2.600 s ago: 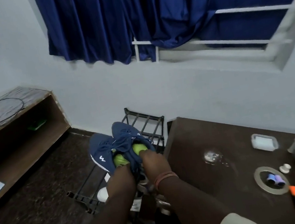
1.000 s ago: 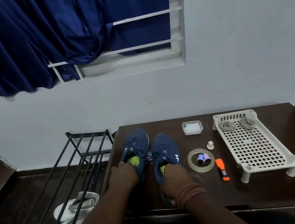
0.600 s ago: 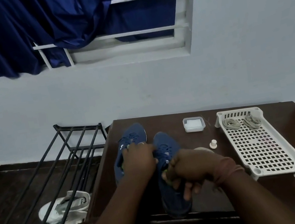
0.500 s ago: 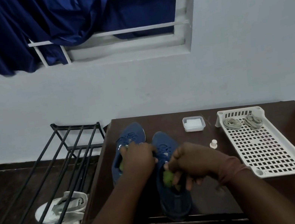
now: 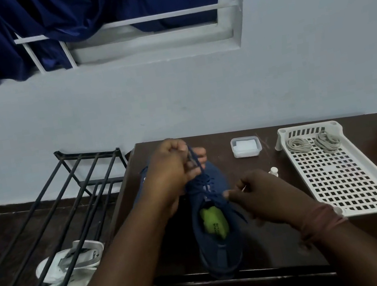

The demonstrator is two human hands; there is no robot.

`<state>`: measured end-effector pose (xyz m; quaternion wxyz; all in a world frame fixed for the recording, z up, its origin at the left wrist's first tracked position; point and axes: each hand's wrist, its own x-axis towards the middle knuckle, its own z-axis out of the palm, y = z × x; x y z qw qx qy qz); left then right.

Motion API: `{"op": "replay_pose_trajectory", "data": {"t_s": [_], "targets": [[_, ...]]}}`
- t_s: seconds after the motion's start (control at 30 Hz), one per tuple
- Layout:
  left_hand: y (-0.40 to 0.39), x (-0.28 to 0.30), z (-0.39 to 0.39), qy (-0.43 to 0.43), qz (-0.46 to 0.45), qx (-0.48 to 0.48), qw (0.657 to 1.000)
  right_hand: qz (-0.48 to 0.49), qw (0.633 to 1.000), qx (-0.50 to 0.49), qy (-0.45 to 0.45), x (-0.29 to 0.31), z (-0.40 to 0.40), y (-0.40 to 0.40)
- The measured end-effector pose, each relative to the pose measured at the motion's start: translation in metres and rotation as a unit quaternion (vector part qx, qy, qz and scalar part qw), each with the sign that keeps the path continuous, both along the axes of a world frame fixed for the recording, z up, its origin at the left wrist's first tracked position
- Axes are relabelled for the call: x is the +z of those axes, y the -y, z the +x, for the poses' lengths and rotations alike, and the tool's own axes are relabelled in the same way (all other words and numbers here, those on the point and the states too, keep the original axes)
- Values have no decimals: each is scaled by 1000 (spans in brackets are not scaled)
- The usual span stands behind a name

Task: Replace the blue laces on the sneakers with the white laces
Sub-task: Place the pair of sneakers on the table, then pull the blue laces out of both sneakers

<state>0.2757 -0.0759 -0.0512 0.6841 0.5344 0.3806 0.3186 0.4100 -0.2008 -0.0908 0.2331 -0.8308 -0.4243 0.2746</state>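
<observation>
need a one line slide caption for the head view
Both hands pull the blue lace from a navy sneaker on the table; white laces wait in the tray.

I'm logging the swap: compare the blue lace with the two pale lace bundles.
The dark blue lace is threaded in the navy sneaker, pulled up by the left hand; the pale coiled lace bundles lie loose and untouched in the white perforated plastic tray. Both are on the table.
</observation>
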Motion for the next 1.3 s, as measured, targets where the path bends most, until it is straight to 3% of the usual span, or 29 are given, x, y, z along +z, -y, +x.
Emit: {"op": "replay_pose_trajectory", "data": {"t_s": [0.07, 0.17, 0.3, 0.4, 0.43, 0.47, 0.53, 0.57, 0.6, 0.63, 0.67, 0.7, 0.73, 0.77, 0.8, 0.83, 0.87, 0.9, 0.93, 0.97, 1.0, 1.03, 1.07, 1.1, 1.2, 1.3], "targets": [[-1, 8, -1, 180, -184, -9, 966, -4, 1000, 10, 13, -5, -5, -1], [-17, 11, -11, 376, -340, 13, 862, -1, 999, 21, 26, -10, -15, -4], [-37, 16, -30, 511, -395, 53, 761, 9, 997, 32, 71, -15, -25, -10], [-55, 8, -50, 609, -449, -23, 653, -19, 990, 44, 133, -15, -29, -12], [-61, 5, -54, 608, -464, -39, 643, -19, 989, 45, 143, -16, -30, -12], [-64, 5, -54, 573, -463, -35, 675, -13, 988, 43, 148, -15, -32, -11], [-59, 7, -47, 401, -374, 10, 836, 0, 987, 38, 159, -16, -34, -11], [-54, 5, -41, 266, -290, 31, 919, 6, 984, 35, 176, -16, -35, -11], [-47, 1, -35, 108, -186, 33, 976, 13, 980, 35, 195, -16, -34, -11], [-41, -6, -29, -49, -77, 16, 996, 22, 978, 33, 206, -12, -32, -12], [-36, -14, -24, -189, 33, -19, 981, 39, 981, 30, 189, -8, -30, -12], [-31, -21, -22, -306, 134, -72, 940, 73, 990, 22, 116, -4, -27, -13], [-26, -26, -20, -392, 222, -122, 885, 127, 992, 2, -20, 1, -24, -14], [-24, -31, -18, -445, 282, -151, 837, 186, 962, -29, -195, 7, -24, -16], [-22, -32, -16, -470, 306, -158, 813, 238, 896, -53, -371, 12, -25, -20], [-19, -33, -14, -477, 314, -155, 806, 285, 820, -70, -492, 13, -24, -24], [-18, -34, -13, -478, 325, -142, 804, 319, 769, -87, -547, 13, -20, -28], [-16, -34, -12, -472, 346, -127, 801, 332, 756, -97, -556, 10, -16, -31], [-14, -35, -12, -467, 358, -118, 800, 326, 788, -98, -513, 6, -13, -34], [-12, -36, -12, -461, 351, -120, 806, 295, 863, -87, -400, 1, -10, -34], [-9, -36, -12, -450, 330, -133, 819, 240, 940, -63, -232, -7, -8, -32], [-6, -37, -12, -436, 304, -150, 834, 182, 979, -34, -80, -15, -7, -29], [-3, -39, -12, -424, 284, -160, 845, 134, 991, -9, 7, -23, -8, -27], [-1, -41, -12, -417, 276, -158, 852, 111, 993, 11, 31, -28, -10, -24], [-3, -44, -10, -425, 311, -150, 837, 137, 988, 67, 29, -36, -18, -27], [-5, -43, -9, -442, 336, -169, 814, 150, 981, 84, 85, -40, -21, -33]]}}
